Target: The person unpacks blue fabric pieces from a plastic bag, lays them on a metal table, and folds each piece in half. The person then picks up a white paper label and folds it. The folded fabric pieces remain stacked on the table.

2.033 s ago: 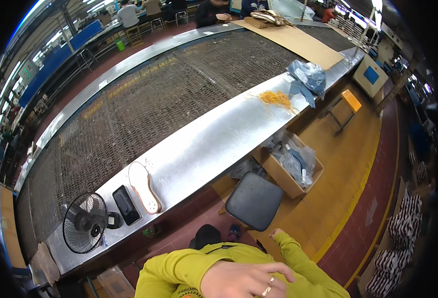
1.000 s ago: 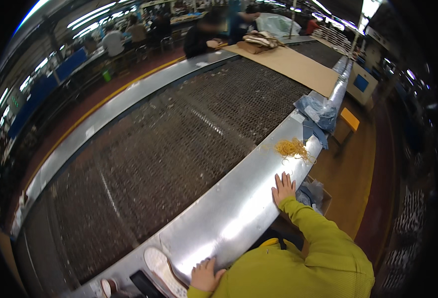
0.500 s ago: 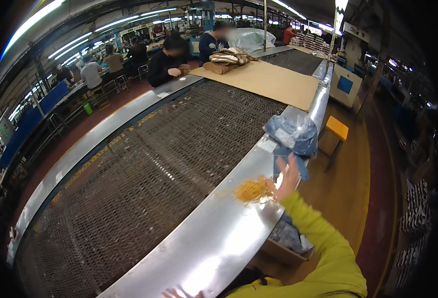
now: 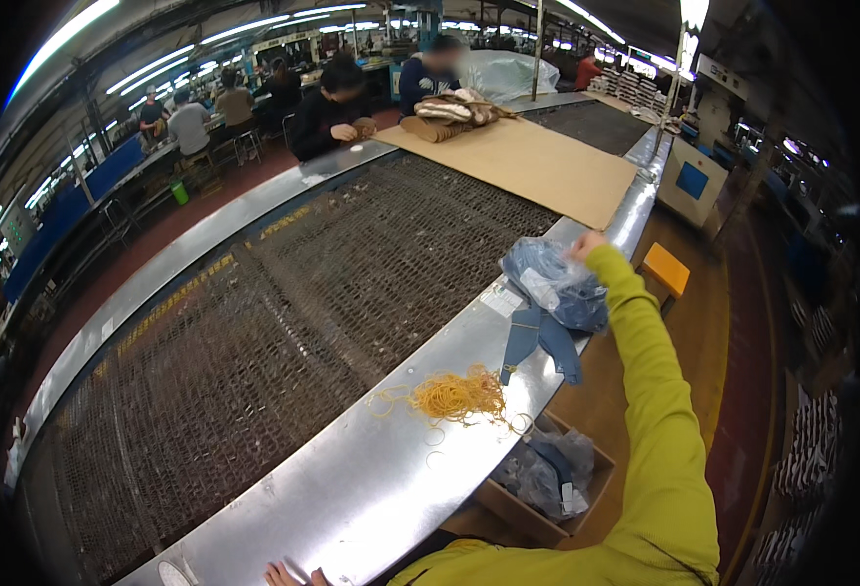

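Bluish plastic bag [image 4: 553, 281] meets the right hand [image 4: 586, 246]; whether its grip is closed I cannot tell this far off; gathering ample plastic should prevent tearing.

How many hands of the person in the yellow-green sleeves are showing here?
2. The right hand is at the bluish plastic bag on the metal ledge; the left hand shows at the picture's bottom edge, mostly cut off.
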### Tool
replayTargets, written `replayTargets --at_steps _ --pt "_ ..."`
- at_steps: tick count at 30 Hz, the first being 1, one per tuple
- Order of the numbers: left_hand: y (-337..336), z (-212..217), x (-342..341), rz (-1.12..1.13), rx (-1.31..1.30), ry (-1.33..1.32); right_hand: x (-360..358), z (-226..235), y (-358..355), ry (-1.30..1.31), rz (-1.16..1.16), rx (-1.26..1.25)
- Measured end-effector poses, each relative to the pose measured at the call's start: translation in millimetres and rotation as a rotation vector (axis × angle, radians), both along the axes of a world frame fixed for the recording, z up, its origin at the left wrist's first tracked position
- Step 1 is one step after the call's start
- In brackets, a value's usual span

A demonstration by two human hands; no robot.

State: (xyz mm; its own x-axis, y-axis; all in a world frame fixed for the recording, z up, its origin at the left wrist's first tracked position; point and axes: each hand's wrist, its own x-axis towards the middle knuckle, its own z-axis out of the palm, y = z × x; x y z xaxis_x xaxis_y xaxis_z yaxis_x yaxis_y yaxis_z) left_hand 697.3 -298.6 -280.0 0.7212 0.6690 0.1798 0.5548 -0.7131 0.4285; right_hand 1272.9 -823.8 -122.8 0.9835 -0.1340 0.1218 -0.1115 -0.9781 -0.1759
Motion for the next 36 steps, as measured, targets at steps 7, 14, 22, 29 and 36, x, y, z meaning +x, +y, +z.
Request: replayTargets --at_steps 7,14,22,29,36 --pt "0 6 -10 -0.104 0.118 -0.086 -45 6 59 -0.065 -0.205 -0.233" --pt "9 -9 -22 -0.194 0.182 -0.117 -68 71 67 -0.695 0.030 0.023" --pt "8 -6 -18 -0.203 0.178 -0.083 -173 142 139 -0.552 0.403 0.174" --pt "-4 64 27 -0.386 -0.089 -0.517 -246 115 241 -0.398 1.099 0.261" --pt "-43 147 112 -0.655 -0.197 -0.786 -299 38 316 0.019 1.290 0.454"
